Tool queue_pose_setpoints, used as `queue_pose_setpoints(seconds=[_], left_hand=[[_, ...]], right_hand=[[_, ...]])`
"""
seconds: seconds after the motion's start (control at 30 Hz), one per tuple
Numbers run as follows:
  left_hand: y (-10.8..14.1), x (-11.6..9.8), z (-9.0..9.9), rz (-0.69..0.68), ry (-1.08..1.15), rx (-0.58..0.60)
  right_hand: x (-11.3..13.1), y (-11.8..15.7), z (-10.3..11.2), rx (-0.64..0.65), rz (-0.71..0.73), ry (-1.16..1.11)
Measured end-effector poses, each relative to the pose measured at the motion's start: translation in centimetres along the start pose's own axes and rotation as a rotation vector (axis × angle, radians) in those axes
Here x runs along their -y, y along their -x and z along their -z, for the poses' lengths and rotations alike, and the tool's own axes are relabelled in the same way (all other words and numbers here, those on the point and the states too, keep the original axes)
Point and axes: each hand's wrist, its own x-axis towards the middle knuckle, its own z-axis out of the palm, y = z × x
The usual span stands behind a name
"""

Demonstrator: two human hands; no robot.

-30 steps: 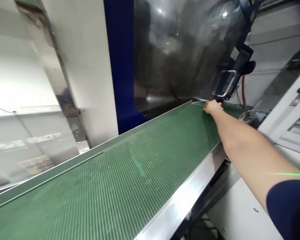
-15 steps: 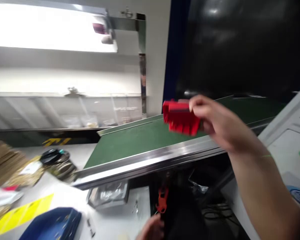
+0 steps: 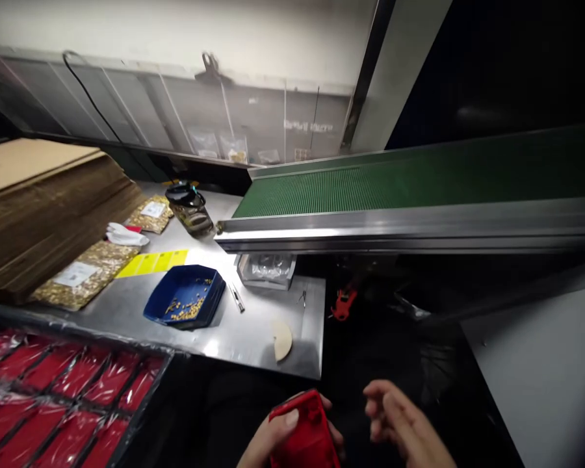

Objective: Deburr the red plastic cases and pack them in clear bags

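A red plastic part (image 3: 306, 437) is in my left hand (image 3: 273, 434) at the bottom centre, the thumb on its face and fingers around its far side. My right hand (image 3: 394, 416) is just to the right, apart from the part, with its fingers loosely curled but apart and nothing between them. Beyond my hands, a blue tray (image 3: 185, 296) with small brass-coloured pieces stands on the metal table (image 3: 253, 318). Near the table's corner lies a cream disc (image 3: 283, 340) with a piece cut out.
A green conveyor (image 3: 331, 188) slopes up to the right. Wrapped red parts fill a black-edged tray (image 3: 166, 357) at lower left. Stacked cardboard (image 3: 53, 208), a jar (image 3: 191, 209), bags of brass pieces (image 3: 90, 273) and a red tool (image 3: 343, 304) lie around.
The view has turned down and left. The red part, earlier in my raised right hand over the conveyor, is now in my left hand; my right hand has come down and let go.
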Motion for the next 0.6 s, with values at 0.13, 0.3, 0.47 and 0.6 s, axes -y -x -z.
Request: queue_pose_setpoints(seconds=[0.13, 0.3, 0.47, 0.6], left_hand=[[0.7, 0.5, -2.2, 0.245, 0.02, 0.089], [0.5, 1.5, -2.9, 0.399, 0.065, 0.023], [1.2, 2.0, -2.6, 0.475, 0.101, -0.145], [0.5, 2.0, -2.8, 0.492, 0.082, -0.122]], right_hand=[[1.2, 0.7, -0.3, 0.025, -0.008, 0.054], [2.6, 0.5, -4.3, 0.305, 0.044, 0.071], [1.6, 0.6, -4.9, 0.31, -0.029, -0.022], [0.6, 0.6, -4.1, 0.208, -0.001, 0.043]])
